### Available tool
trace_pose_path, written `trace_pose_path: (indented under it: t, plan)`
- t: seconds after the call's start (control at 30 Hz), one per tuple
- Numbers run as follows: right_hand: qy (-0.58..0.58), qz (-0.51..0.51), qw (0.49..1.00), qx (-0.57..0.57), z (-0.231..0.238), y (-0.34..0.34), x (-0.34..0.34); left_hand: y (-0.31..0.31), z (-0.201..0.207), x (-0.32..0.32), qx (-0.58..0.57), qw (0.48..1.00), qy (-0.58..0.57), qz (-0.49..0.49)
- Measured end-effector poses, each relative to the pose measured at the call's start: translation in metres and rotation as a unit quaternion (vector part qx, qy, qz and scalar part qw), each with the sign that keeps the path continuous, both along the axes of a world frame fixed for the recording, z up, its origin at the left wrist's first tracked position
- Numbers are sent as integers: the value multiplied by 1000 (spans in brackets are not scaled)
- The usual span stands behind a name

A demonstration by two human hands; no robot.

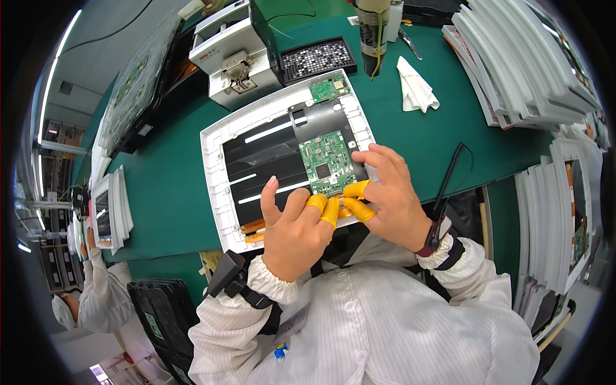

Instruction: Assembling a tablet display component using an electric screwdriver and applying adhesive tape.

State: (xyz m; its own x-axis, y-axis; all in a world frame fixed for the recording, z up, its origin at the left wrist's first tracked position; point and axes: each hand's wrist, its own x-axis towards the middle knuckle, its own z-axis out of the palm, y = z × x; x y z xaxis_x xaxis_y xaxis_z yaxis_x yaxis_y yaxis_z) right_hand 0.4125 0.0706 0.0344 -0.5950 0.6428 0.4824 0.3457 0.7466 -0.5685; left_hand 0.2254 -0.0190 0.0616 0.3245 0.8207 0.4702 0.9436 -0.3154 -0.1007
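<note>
A white-framed display panel point(215, 173) lies before me, its black back facing up. On it sits a green circuit board point(328, 157) with a dark square chip. My left hand point(296, 231) and my right hand point(388, 202) meet at the board's near edge, yellow finger covers on the thumb and index finger of each. Between those covered fingertips shows an orange flat ribbon cable point(347, 211), pinched from both sides; the fingers partly hide it. The other fingers of both hands stick out loosely over the panel. A smaller green board point(329, 89) sits at the panel's far edge.
Behind the panel stand a grey metal machine point(239, 67) and a black tray of small parts point(317, 59). A screwdriver-like tool point(375, 38) hangs at the back. To its right lie a white cloth point(416, 86), tweezers point(410, 45) and stacked white panels point(520, 64). A co-worker point(102, 289) is at far left.
</note>
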Motion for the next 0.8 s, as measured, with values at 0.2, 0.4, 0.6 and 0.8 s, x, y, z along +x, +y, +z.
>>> trace_pose_path:
  t: [0.2,0.4,0.6,0.8]
  plan:
    - [7,0,1000,-1,-2,0,2,1,12,6,-48,998,48,4]
    - [15,8,1000,-7,-3,1,2,2,11,5,-26,998,51,1]
    - [14,10,1000,-8,-5,1,3,1,8,3,-42,999,27,0]
    - [23,11,1000,-6,-5,1,2,3,6,-1,-27,999,26,-18]
